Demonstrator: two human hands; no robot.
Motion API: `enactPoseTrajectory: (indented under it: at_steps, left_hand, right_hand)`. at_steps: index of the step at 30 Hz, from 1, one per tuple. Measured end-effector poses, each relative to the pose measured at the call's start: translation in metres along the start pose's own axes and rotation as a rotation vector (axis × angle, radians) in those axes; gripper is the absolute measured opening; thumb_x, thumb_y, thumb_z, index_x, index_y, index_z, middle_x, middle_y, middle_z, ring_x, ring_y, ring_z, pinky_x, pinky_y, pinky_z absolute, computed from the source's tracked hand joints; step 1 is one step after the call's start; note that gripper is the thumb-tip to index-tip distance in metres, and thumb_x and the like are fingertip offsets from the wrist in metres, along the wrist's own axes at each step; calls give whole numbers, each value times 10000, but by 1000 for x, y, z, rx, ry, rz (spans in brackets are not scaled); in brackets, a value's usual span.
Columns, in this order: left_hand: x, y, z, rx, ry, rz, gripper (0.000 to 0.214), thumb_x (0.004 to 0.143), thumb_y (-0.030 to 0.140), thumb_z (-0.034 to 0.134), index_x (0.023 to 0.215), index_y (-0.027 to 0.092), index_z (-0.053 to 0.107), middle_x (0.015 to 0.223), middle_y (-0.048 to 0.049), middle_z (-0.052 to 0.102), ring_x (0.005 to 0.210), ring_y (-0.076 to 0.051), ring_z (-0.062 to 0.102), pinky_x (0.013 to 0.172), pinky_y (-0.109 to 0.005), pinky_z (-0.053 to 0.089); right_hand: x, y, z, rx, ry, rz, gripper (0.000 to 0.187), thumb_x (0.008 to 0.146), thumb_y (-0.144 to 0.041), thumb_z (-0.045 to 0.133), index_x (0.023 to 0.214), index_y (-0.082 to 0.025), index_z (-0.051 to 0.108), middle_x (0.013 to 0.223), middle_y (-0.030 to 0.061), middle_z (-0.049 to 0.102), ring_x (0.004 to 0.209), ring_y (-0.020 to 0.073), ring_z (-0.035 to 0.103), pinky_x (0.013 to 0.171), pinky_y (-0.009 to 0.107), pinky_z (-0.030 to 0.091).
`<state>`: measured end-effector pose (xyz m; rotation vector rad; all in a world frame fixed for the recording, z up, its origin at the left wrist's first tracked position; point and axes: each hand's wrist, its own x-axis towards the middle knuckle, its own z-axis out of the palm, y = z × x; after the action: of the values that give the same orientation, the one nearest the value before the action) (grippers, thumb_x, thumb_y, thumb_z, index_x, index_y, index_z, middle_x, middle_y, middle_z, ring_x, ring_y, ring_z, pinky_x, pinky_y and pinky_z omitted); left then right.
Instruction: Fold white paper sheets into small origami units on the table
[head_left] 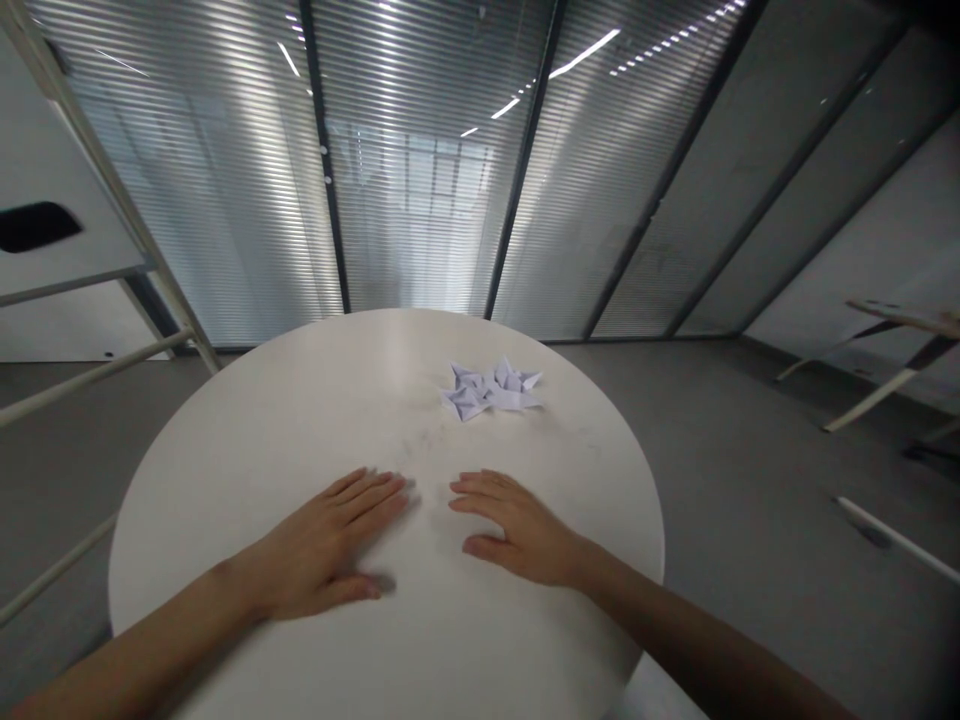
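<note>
My left hand [326, 545] lies flat, palm down, on a round white table [225, 470], fingers stretched toward the middle, holding nothing. My right hand [514, 530] rests palm down beside it, fingers extended and pointing left, also holding nothing. The fingertips of the two hands are a short gap apart. Farther back, right of centre, a small pile of folded white paper pieces [491, 390] lies on the tabletop, well beyond both hands.
A glass wall with closed blinds [420, 170] stands behind the table. A whiteboard stand [67, 250] is at the left. Grey carpet [750, 480] surrounds the table, with table legs [877, 390] at the far right.
</note>
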<state>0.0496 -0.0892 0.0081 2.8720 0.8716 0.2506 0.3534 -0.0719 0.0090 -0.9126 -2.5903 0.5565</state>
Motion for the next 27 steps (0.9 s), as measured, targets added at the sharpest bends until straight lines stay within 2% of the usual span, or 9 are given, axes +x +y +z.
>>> enactPoseTrajectory:
  at_steps: [3, 6, 10, 13, 16, 19, 22, 27]
  left_hand:
    - [1, 2, 3, 27, 170, 93, 467, 877, 352, 514, 1319, 222, 440, 1298, -107, 551, 1178, -260, 512, 1008, -445, 377]
    - [4, 3, 7, 31, 313, 160, 209, 859, 187, 523, 1058, 168, 582, 976, -86, 674, 890, -199, 614, 807, -367, 463]
    - [14, 3, 4, 41, 340, 178, 178, 846, 147, 527, 1017, 152, 576, 888, -75, 665, 788, -177, 598, 717, -337, 448]
    - [26, -1, -5, 46, 340, 170, 191, 850, 161, 530, 1036, 155, 569, 893, -73, 660, 781, -176, 588, 714, -335, 438]
    - [43, -9, -17, 71, 324, 135, 172, 870, 199, 510, 1024, 165, 581, 887, -71, 656, 784, -177, 587, 729, -334, 437]
    - [66, -21, -25, 83, 292, 19, 188, 895, 265, 480, 1020, 181, 594, 892, -68, 653, 818, -183, 591, 765, -337, 444]
    - [89, -38, -23, 79, 253, -56, 210, 897, 308, 479, 1027, 194, 597, 919, -63, 653, 861, -189, 594, 793, -336, 460]
    - [98, -59, -5, 9, 407, -135, 244, 894, 280, 476, 1099, 182, 564, 1069, -81, 631, 954, -201, 578, 862, -356, 462]
  right_hand:
    - [2, -2, 1, 157, 112, 87, 186, 869, -325, 554, 971, -207, 656, 1019, 52, 683, 992, 176, 602, 909, 331, 447]
    - [5, -4, -3, 262, 153, 178, 144, 869, -278, 544, 835, -195, 656, 810, 22, 676, 734, 134, 614, 692, 259, 483]
    - [9, 4, -15, 279, 320, 224, 92, 840, -260, 575, 866, -201, 639, 857, 22, 670, 802, 142, 617, 691, 245, 475]
    - [19, 20, -30, 233, 417, 342, 211, 817, -316, 601, 1003, -216, 604, 900, 32, 658, 771, 150, 623, 541, 217, 448]
    - [37, 39, -46, 82, 471, 393, 332, 778, -274, 640, 1093, -212, 559, 1025, 46, 635, 743, 133, 611, 641, 256, 478]
    - [60, 54, -55, -136, 444, 414, 374, 765, -236, 644, 1126, -208, 551, 1069, 50, 613, 731, 128, 594, 732, 297, 465]
    - [82, 63, -55, -306, 333, 446, 337, 765, -201, 636, 1095, -192, 570, 1077, 61, 603, 824, 159, 600, 803, 317, 438]
    - [97, 71, -39, -566, 232, 511, 208, 831, -125, 536, 1018, -185, 604, 1039, 86, 612, 914, 195, 601, 765, 288, 431]
